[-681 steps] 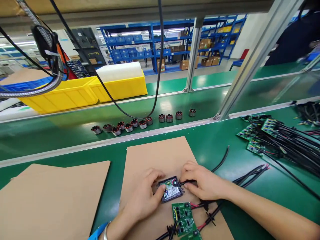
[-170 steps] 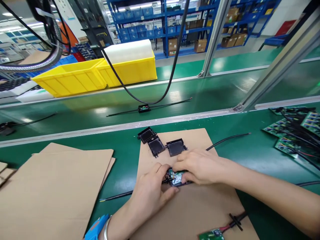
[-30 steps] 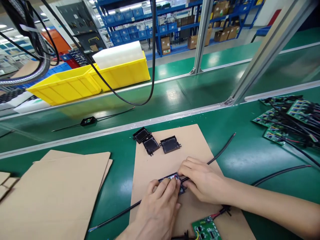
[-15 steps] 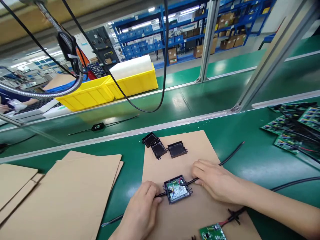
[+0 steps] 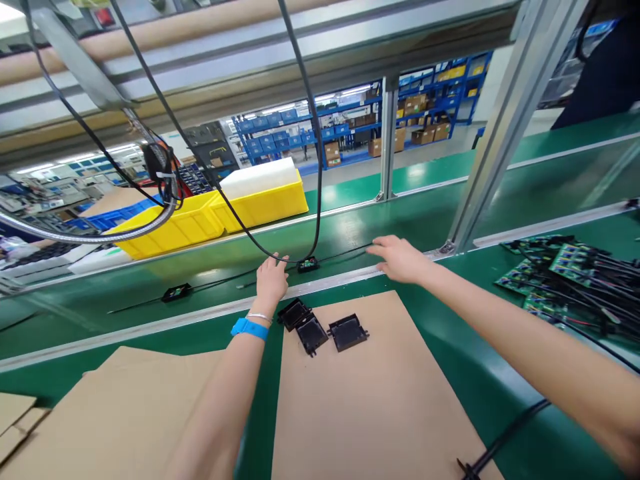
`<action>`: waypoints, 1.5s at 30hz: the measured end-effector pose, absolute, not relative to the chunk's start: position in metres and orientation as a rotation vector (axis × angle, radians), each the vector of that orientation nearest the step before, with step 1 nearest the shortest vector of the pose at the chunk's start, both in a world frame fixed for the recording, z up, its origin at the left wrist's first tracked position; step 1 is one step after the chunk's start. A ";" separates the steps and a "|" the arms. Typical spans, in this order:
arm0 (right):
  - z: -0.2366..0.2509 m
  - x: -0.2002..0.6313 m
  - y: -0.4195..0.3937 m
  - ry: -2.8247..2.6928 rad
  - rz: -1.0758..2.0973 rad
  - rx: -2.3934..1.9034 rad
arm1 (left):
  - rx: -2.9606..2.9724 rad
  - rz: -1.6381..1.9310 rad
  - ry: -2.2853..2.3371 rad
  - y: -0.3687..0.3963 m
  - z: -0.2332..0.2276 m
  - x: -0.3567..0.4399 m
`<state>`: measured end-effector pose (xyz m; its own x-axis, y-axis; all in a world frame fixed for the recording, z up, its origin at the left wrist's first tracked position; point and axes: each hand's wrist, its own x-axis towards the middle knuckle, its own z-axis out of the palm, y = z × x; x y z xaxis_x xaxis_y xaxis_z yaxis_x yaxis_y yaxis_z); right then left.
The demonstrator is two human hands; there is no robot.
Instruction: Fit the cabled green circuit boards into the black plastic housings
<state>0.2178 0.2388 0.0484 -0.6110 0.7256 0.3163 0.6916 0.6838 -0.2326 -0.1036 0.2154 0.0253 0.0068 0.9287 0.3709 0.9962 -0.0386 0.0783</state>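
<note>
My left hand and my right hand both reach out over the rail onto the green conveyor belt. Between them on the belt lies a small black module with thin black wires running out to either side. My left fingers rest spread by its left wire, and my right fingers lie flat by the end of its right wire. Neither hand grips anything. A blue wristband is on my left wrist. Three empty black housing shells lie at the far edge of a cardboard sheet.
A second wired module lies farther left on the belt. Yellow bins stand behind the belt. Green circuit boards with black wires are heaped at right. A slanted aluminium post and a hanging black cable cross in front. More cardboard lies at left.
The module with its circuit board has gone from the cardboard sheet to the conveyor belt. Both hands have moved forward with it and now lie open beside its wires.
</note>
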 end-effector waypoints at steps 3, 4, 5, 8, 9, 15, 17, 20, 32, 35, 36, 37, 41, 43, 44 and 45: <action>0.037 0.228 0.167 -2.676 0.331 -0.924 | -2.184 -0.508 -1.964 0.184 0.012 -0.090; 0.035 0.233 0.140 -2.748 0.434 -0.831 | -2.268 -0.506 -1.923 0.168 0.009 -0.082; 0.033 0.238 0.114 -2.814 0.562 -0.743 | -2.369 -0.498 -1.869 0.152 0.006 -0.073; 0.022 0.246 0.051 -2.941 0.949 -0.676 | -2.649 -0.447 -1.682 0.110 -0.002 -0.041; 0.015 0.247 0.038 -2.958 0.937 -0.691 | -2.703 -0.431 -1.636 0.099 -0.006 -0.031; -0.017 0.248 0.022 -2.888 0.865 -0.750 | -2.861 -0.396 -1.531 0.036 -0.019 -0.001; -0.015 0.250 0.026 -2.870 0.878 -0.726 | -2.911 -0.467 -1.558 0.010 -0.014 0.001; -0.006 0.251 0.030 -2.784 0.937 -0.712 | -3.049 -0.718 -1.712 -0.018 -0.002 0.005; 0.008 0.207 0.020 -2.887 0.459 -0.880 | -2.967 -0.531 -2.382 -0.020 0.003 0.024; 0.014 0.188 0.013 -2.964 0.215 -0.750 | -2.977 -0.652 -2.556 -0.016 0.005 0.018; 0.016 0.185 0.013 -2.967 0.217 -0.710 | -2.965 -0.659 -2.614 -0.016 0.006 0.015; 0.017 0.185 0.014 -2.961 0.243 -0.674 | -2.953 -0.643 -2.661 -0.016 0.007 0.011; 0.014 0.190 0.027 -2.959 0.399 -0.634 | -2.948 -0.521 -2.593 -0.025 0.012 0.000; 0.011 0.191 0.034 -2.990 0.528 -0.611 | -2.927 -0.476 -2.479 -0.030 0.011 -0.003; 0.009 0.191 0.038 -3.009 0.601 -0.594 | -2.916 -0.438 -2.442 -0.033 0.008 -0.003; 0.009 0.191 0.041 -3.026 0.664 -0.583 | -2.904 -0.387 -2.421 -0.035 0.005 -0.004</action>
